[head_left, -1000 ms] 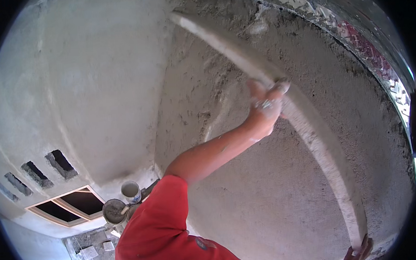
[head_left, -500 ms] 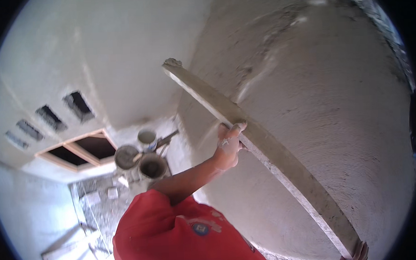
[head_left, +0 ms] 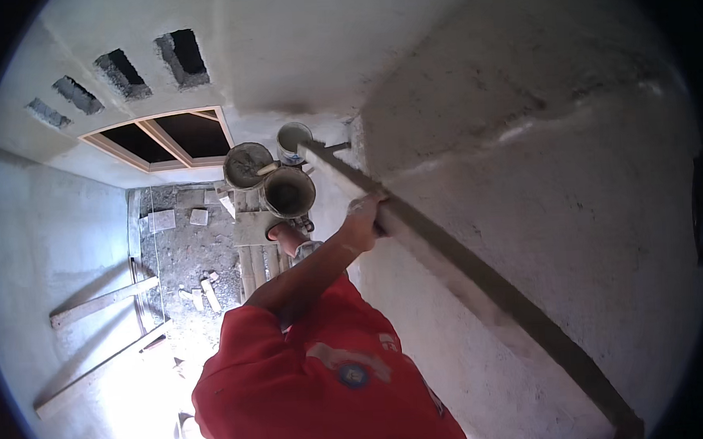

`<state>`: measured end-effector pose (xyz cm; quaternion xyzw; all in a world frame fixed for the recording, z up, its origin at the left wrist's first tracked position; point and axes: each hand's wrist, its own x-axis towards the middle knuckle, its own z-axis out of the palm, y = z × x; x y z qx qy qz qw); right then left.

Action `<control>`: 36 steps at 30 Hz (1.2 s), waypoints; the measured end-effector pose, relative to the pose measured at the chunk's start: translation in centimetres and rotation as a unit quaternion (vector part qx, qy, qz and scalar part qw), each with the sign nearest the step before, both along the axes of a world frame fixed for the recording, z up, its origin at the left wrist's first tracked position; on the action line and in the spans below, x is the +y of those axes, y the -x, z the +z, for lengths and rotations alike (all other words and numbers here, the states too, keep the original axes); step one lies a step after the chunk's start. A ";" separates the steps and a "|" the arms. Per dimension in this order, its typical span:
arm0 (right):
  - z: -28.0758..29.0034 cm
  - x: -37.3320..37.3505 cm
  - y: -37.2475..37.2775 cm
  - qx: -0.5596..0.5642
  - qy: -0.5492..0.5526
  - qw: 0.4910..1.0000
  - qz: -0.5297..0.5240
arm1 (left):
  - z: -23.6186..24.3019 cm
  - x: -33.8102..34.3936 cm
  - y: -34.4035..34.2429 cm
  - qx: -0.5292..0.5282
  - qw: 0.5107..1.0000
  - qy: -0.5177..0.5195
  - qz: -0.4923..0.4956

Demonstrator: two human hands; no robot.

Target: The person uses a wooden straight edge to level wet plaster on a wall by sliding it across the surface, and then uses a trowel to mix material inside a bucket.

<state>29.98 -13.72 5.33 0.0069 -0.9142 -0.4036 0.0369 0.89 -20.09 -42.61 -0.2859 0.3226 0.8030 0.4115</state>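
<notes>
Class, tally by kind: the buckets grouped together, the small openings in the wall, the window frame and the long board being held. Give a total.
Round, open-topped buckets, pale to dark: 3
Rough-edged rectangular wall openings: 4
Pale wooden window frame: 1
Long grey board in the left hand: 1
Total: 9

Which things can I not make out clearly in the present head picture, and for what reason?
In the head view:
- Left hand: some fingers, hidden behind the long bar.
- Right hand: not visible; the lower edge cuts the view near the bar's end.
- Space beyond the window frame: too dark.
- Floor toward lower left: washed out by glare.
</notes>
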 end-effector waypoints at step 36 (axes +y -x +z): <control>-15.8 9.3 -14.9 0.215 -0.005 0.948 -0.237 | 12.2 16.6 4.6 0.247 0.960 -0.113 -0.063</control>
